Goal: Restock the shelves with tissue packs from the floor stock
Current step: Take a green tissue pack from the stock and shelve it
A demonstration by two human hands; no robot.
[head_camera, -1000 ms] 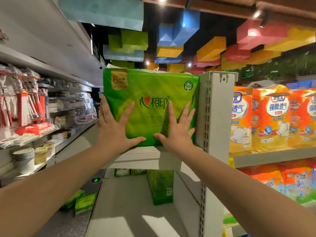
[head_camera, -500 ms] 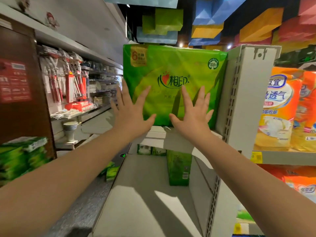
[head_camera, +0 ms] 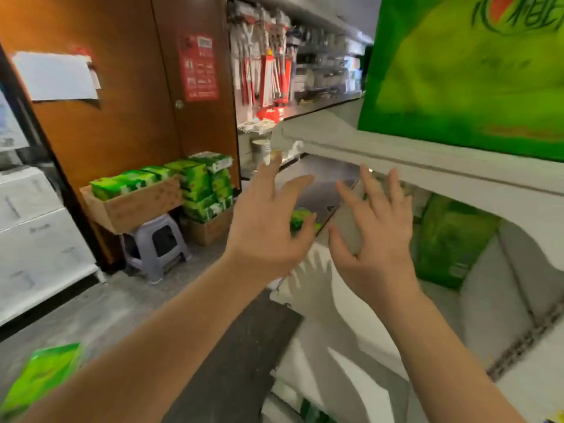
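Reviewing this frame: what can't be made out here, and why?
- Green tissue pack on the upper shelf, head view: top and right side cut off by the frame edges; print blurred.
- Pack on the lower shelf: blurred, label unreadable.
- Boxed packs by the door: count unclear; the carton wall hides the lower ones.
- Pack at bottom left: cut off and blurred.
- Left hand and right hand: motion-blurred, empty.

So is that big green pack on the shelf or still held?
On the shelf: the big green pack sits on the top shelf; both hands are off it.

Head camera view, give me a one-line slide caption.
Both open hands, left and right, hover empty below the white shelf bearing a large green tissue pack.
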